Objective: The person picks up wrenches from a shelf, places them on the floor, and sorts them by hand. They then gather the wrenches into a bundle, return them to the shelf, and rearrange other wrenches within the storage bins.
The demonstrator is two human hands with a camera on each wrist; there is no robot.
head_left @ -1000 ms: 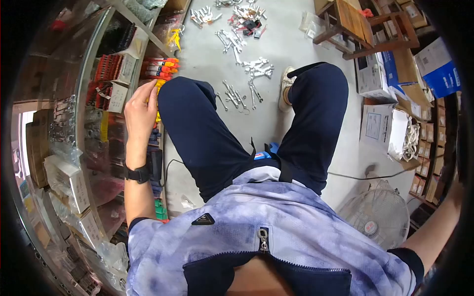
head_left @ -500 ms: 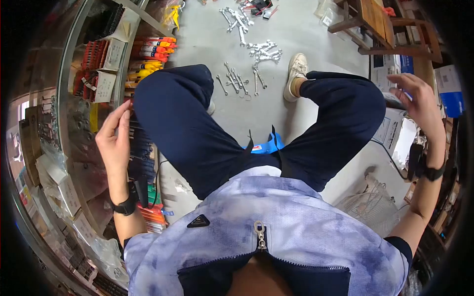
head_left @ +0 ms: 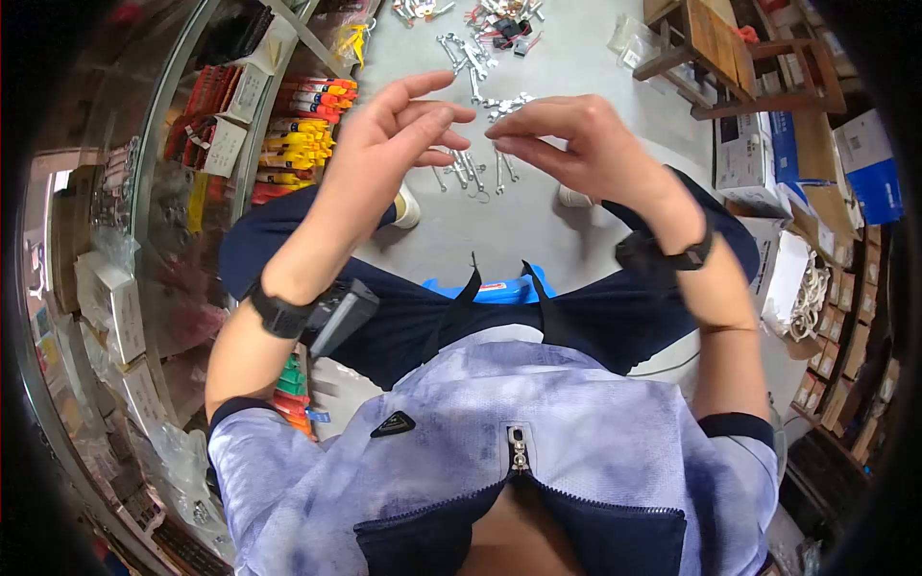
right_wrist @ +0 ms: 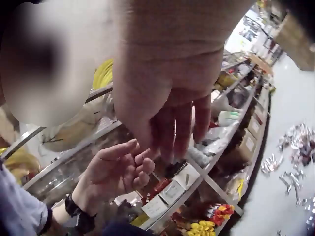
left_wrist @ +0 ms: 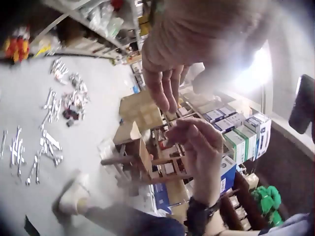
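Note:
Both hands are raised above the knees, facing each other across a small gap. My left hand (head_left: 379, 144) has its fingers loosely bent and spread, with nothing in them. Opposite it, my right hand (head_left: 591, 144) has its fingers extended toward the left fingertips, also without anything in its grasp. In the left wrist view the right hand (left_wrist: 199, 147) appears below the left fingers. The right wrist view has the left hand (right_wrist: 113, 172) at lower left. Beyond and below the hands, several metal wrenches (head_left: 466, 171) lie on the floor, partly covered by the hands in the head view.
A shelf rack at left carries yellow-handled tools (head_left: 296, 146) and orange-handled tools (head_left: 322, 96). A wooden stool (head_left: 715, 53) and a white box (head_left: 744, 158) stand at right. A blue object (head_left: 490, 290) lies between the thighs. Farther off is a pile of metal parts (head_left: 504, 21).
The right hand came into view from the right edge, and the left hand left the shelf side. Both have moved up and inward to face each other. The knees have spread apart.

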